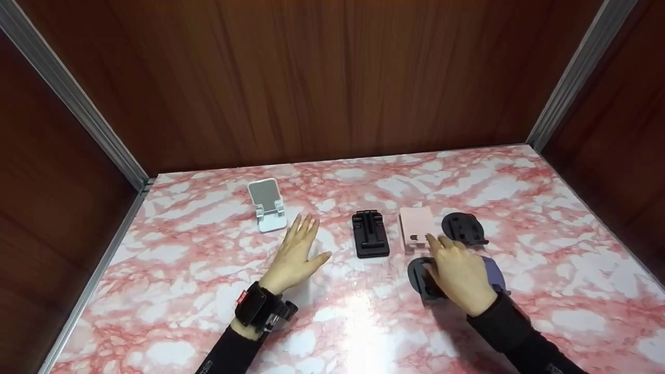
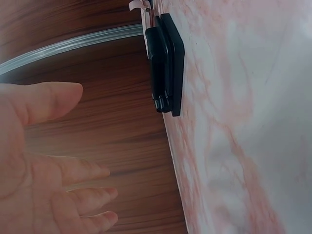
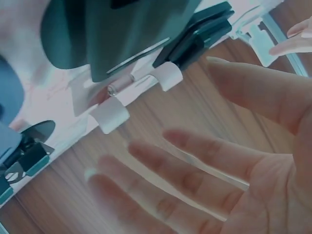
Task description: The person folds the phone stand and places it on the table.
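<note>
My left hand [image 1: 293,257] hovers with fingers extended and thumb spread, between a raised white phone stand [image 1: 266,196] and a folded black phone stand [image 1: 371,236]. It holds nothing; the left wrist view shows its bare palm beside the black stand [image 2: 168,66]. Over the right-hand group reaches my right hand [image 1: 460,272], palm bare and fingers loosely extended in the right wrist view. Close to its fingers are a folded pink phone stand [image 1: 417,223] and a dark grey round-based stand [image 1: 417,278]. Partly hidden behind the hand is a purple stand [image 1: 495,272].
A black round-based stand [image 1: 462,227] lies at the right, behind the right hand. The pink-and-white marbled table [image 1: 182,291] is bounded by brown wood-grain panels [image 1: 332,78] at the back and sides, with metal corner posts [image 1: 571,78].
</note>
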The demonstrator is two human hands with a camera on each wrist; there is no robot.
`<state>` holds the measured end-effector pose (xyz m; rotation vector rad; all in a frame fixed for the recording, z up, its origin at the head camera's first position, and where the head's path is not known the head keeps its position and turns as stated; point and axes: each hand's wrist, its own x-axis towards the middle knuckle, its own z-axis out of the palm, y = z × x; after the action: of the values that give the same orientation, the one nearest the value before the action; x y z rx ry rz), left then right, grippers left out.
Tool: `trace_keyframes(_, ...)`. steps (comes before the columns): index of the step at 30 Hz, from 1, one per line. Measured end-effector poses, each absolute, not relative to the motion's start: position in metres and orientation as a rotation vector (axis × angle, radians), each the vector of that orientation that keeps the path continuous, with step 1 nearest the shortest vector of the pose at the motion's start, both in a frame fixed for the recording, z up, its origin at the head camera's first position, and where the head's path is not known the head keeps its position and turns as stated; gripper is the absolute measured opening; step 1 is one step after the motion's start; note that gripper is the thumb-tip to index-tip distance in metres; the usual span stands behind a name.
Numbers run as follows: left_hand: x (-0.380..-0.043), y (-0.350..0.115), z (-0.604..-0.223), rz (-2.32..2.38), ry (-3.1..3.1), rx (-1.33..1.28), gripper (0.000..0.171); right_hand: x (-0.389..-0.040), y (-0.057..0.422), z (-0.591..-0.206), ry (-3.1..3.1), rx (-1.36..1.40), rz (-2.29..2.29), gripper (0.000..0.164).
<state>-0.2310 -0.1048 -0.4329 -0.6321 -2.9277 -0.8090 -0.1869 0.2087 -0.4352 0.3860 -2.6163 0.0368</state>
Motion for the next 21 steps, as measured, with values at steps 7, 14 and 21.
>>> trace_keyframes(7, -0.227, -0.104, -0.43, -0.769, -2.906, -0.634, 0.076, -0.194, 0.201, -0.427, -2.66, 0.4, 0.082, 0.066)
trace_keyframes(14, -0.22, -0.1, -0.426, -0.688, -2.885, -0.631, 0.077, -0.203, 0.195, -0.421, -2.683, 0.414, 0.166, 0.078)
trace_keyframes(21, -0.213, -0.097, -0.424, -0.628, -2.85, -0.611, 0.08, -0.211, 0.191, -0.422, -2.743, 0.457, 0.263, 0.08)
